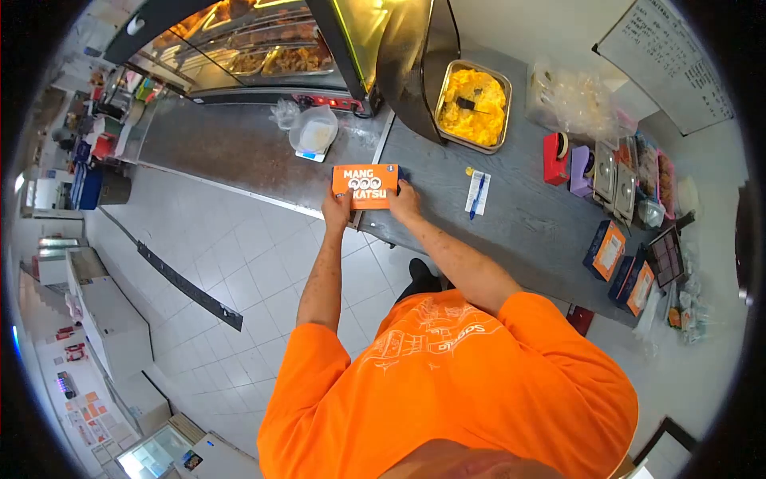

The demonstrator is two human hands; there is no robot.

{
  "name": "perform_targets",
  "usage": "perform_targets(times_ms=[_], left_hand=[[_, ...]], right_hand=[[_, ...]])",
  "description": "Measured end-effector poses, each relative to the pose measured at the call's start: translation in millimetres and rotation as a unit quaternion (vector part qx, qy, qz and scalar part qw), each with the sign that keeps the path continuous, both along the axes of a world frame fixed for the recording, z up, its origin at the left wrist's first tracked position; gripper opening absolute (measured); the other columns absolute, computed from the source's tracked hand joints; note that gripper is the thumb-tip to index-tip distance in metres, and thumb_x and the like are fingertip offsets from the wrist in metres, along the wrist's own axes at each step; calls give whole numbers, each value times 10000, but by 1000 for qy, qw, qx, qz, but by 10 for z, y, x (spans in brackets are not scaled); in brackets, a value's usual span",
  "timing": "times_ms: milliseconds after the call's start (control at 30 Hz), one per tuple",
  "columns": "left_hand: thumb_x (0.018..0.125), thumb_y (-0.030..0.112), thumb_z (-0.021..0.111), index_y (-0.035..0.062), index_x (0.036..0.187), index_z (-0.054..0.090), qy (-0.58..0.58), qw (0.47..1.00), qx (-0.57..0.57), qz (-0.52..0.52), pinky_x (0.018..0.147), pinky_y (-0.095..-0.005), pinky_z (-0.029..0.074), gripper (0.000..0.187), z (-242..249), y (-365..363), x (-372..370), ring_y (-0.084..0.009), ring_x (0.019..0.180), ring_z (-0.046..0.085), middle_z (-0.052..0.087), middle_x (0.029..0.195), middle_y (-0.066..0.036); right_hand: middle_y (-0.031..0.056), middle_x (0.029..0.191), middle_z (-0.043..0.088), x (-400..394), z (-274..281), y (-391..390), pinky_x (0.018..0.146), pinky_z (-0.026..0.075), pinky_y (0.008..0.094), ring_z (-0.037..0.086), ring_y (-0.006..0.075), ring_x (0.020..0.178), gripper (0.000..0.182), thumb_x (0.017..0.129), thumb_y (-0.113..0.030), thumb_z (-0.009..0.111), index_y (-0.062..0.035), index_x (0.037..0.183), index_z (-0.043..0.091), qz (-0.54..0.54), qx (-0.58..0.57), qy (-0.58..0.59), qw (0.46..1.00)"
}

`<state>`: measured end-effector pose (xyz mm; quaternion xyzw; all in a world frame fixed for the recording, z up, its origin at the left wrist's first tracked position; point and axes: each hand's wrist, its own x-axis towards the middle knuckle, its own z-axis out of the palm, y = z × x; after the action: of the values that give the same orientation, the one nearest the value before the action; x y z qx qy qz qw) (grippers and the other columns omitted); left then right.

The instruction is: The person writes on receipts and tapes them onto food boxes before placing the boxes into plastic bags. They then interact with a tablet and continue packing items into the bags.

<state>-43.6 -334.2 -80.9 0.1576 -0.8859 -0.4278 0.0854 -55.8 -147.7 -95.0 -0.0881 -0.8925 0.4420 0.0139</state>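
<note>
An orange takeaway box [371, 180] with white "MANG KATSU" lettering is held at the front edge of the counter. My left hand [337, 209] grips its left end, thumb on the printed face. At the other end, my right hand [404, 201] has its fingers closed round the box's right side. Just behind the box, a clear plastic tub [313, 132] sits on a small scale [309, 156]. To the right, a blue pen [479, 197] lies on a white paper slip [472, 182].
A steel tray [509, 112] of yellow food stands at the back, beside a lit glass food warmer [271, 48]. Along the right are a red tape dispenser [552, 160], a purple dispenser [580, 172], lidded metal containers [614, 176] and more orange-and-black boxes [606, 249].
</note>
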Motion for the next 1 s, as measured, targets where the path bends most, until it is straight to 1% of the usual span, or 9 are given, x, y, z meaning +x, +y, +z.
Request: perform_targets(times_ms=[100, 200, 400, 467, 600, 700, 767, 900, 1000], left_hand=[[796, 308, 745, -42, 1175, 596, -40, 992, 123, -2, 832, -365, 499, 537, 143, 270, 185, -259, 963, 643, 671, 1020, -195], [821, 280, 735, -45, 1228, 573, -21, 987, 159, -30, 861, -342, 489, 545, 39, 489, 320, -232, 998, 631, 669, 1084, -167], [868, 276, 697, -48, 1330, 486, -62, 948, 312, -17, 980, -334, 417, 602, 0, 899, 555, -222, 1142, 553, 591, 1240, -160], [905, 303, 645, -58, 1331, 481, -87, 951, 295, -42, 1001, -312, 391, 582, -47, 852, 526, -216, 1162, 528, 584, 1242, -157], [952, 379, 535, -72, 1288, 518, -90, 932, 336, -101, 1020, -309, 369, 562, 482, 850, 419, -225, 1169, 532, 591, 1239, -171], [951, 408, 523, -81, 1241, 555, -142, 945, 281, -89, 1012, -314, 377, 569, 484, 767, 332, -234, 1151, 550, 616, 1202, -174], [944, 424, 524, -76, 1204, 588, -175, 922, 340, -56, 1000, -315, 389, 567, 558, 790, 331, -243, 1142, 561, 632, 1173, -183], [946, 421, 517, -83, 1213, 580, -201, 923, 325, -56, 1005, -322, 387, 574, 308, 778, 389, -249, 1146, 556, 621, 1193, -194], [940, 383, 527, -46, 1258, 563, -154, 957, 236, -73, 985, -327, 402, 536, -96, 753, 429, -249, 1010, 603, 657, 1067, -194]], right_hand=[[199, 1059, 683, 40, 116, 335, 857, 507, 368, 662, 303, 991, 448, 870, -279, 619, 24, 1199, 603, -2, -75, -111, 991], [154, 1009, 707, -13, -151, 668, 815, 513, 317, 673, 217, 932, 373, 892, -229, 609, 11, 1176, 630, -29, -180, -37, 983], [195, 998, 699, -129, -66, 1402, 837, 497, 341, 673, 268, 941, 371, 886, -266, 598, -14, 1153, 650, 18, -175, -73, 982], [188, 1011, 699, -109, 123, 1509, 837, 490, 331, 666, 260, 962, 390, 896, -320, 591, -16, 1129, 666, 31, -122, -106, 986], [152, 1012, 706, -87, 208, 1628, 837, 487, 319, 657, 223, 949, 418, 910, -345, 569, 1, 1123, 667, 47, -199, -158, 966], [148, 1054, 691, -109, 111, 1661, 869, 472, 298, 634, 204, 997, 425, 908, -325, 569, 22, 1139, 652, 39, -292, -161, 942], [125, 1065, 678, -112, 60, 1683, 819, 491, 287, 632, 182, 964, 407, 917, -303, 568, 20, 1155, 637, 38, -264, -166, 949], [116, 1028, 683, 39, -41, 1620, 765, 517, 294, 645, 181, 912, 339, 906, -248, 597, 26, 1099, 643, 5, -171, -95, 981], [124, 972, 701, 166, 9, 1572, 767, 520, 305, 663, 196, 881, 276, 887, -211, 619, 18, 1035, 666, -2, -168, -67, 983]])
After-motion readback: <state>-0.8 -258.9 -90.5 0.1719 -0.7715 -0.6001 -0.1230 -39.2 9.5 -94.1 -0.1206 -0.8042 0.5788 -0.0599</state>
